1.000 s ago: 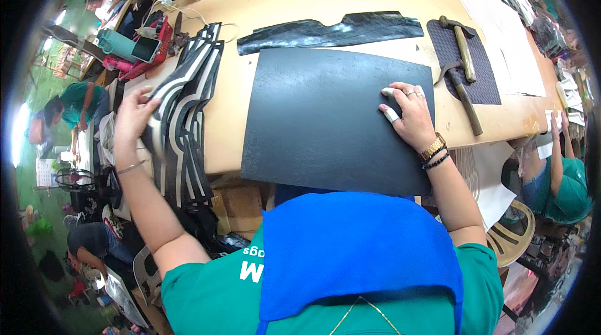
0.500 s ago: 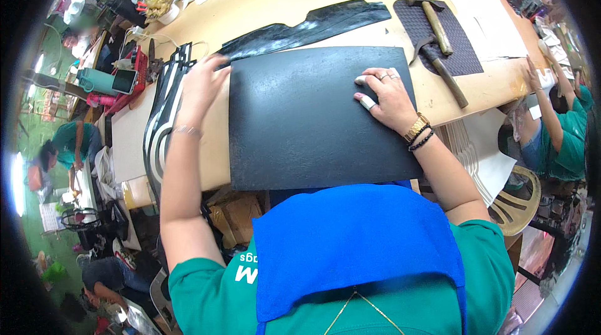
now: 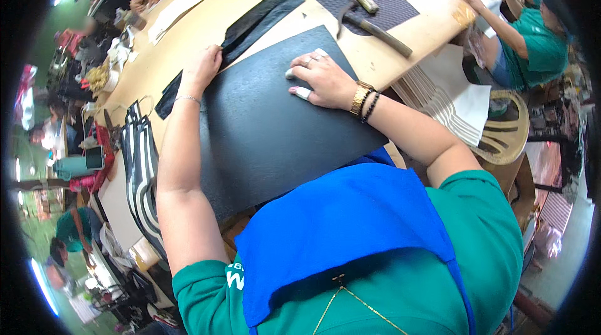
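Observation:
A large black sheet [image 3: 263,128] with a faintly grained surface lies in front of me, its near edge against my blue apron. Bent over its far left edge, my left hand [image 3: 203,69] pinches a glossy black leather strip [image 3: 250,25]. The strip runs toward the far side, and a dark end of it shows left of my wrist. On the sheet rests my right hand [image 3: 328,81], fingers apart and slightly bent, with white wrappings on some fingertips. Nothing is held in it.
Two hammers [image 3: 379,33] lie on a dark textured mat [image 3: 397,6] at the far right. Black-and-white curved strips [image 3: 141,172] are at the left edge of the table [image 3: 206,28]. Stacked pale strips [image 3: 432,94] and a beige chair [image 3: 510,128] stand right. Co-workers sit around.
My view has turned, so the table appears tilted. My left hand has closed on the glossy strip, which now reaches past my wrist. My right hand stays on the black sheet.

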`<state>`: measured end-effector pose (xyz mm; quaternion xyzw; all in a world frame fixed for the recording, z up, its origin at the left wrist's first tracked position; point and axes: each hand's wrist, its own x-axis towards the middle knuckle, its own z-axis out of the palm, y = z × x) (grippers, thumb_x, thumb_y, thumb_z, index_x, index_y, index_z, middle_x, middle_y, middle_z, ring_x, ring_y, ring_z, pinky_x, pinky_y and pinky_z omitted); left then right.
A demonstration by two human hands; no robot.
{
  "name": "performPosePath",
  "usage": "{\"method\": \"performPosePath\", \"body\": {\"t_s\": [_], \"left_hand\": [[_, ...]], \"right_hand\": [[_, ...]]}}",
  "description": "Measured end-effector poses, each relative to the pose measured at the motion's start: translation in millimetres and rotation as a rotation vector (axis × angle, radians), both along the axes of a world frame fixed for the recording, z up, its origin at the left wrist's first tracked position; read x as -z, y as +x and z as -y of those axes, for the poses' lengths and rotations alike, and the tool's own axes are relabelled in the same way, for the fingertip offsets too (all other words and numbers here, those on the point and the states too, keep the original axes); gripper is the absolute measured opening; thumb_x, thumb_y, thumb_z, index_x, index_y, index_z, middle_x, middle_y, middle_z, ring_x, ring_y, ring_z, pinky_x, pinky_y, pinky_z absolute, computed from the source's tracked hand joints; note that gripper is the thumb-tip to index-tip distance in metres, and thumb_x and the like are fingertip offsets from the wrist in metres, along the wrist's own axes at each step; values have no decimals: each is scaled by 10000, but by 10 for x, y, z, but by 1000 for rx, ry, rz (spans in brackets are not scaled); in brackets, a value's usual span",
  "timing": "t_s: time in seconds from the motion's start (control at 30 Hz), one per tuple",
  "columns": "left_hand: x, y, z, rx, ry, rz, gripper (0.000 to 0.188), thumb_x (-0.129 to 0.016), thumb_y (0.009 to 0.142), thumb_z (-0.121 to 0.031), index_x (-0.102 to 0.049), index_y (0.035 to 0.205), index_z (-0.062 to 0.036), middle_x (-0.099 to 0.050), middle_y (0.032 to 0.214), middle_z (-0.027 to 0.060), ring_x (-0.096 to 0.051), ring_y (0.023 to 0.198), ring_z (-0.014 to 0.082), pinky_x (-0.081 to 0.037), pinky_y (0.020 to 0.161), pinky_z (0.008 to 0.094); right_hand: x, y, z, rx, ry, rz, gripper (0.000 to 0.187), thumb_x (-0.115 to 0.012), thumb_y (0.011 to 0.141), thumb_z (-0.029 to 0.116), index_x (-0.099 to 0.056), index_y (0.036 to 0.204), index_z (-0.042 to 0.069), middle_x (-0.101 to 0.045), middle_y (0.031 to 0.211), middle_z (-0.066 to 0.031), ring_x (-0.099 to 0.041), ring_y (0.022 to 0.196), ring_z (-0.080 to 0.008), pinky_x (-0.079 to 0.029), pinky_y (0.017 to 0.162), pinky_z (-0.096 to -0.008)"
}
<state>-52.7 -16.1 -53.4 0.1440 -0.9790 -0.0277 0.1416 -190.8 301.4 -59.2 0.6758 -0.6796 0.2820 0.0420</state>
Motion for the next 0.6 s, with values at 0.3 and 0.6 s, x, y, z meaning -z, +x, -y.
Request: {"method": "performPosePath", "body": {"t_s": [0.3, 0.6], "left_hand": [[-280, 179, 39, -389, -4, -431, 279, -444, 1033, -344, -605, 1129, -138, -708, 902, 203, -681, 825, 430, -536, 697, 539], [-1269, 746, -1236, 347, -390, -96, 282, -617, 855, -73, -676, 1103, -193, -629, 826, 27, -663, 691, 210, -534, 589, 361]], "right_hand": [[27, 44, 48, 32, 35, -104, 304, -642, 914, 356, -643, 1094, 110, -620, 1189, -90, -570, 1134, -281, -400, 996, -503], [-479, 343, -156, -20, -258, -283, 551, -757, 817, 298, -546, 1321, 223, -479, 1425, -57, -435, 1356, -248, -260, 1142, -593]]}}
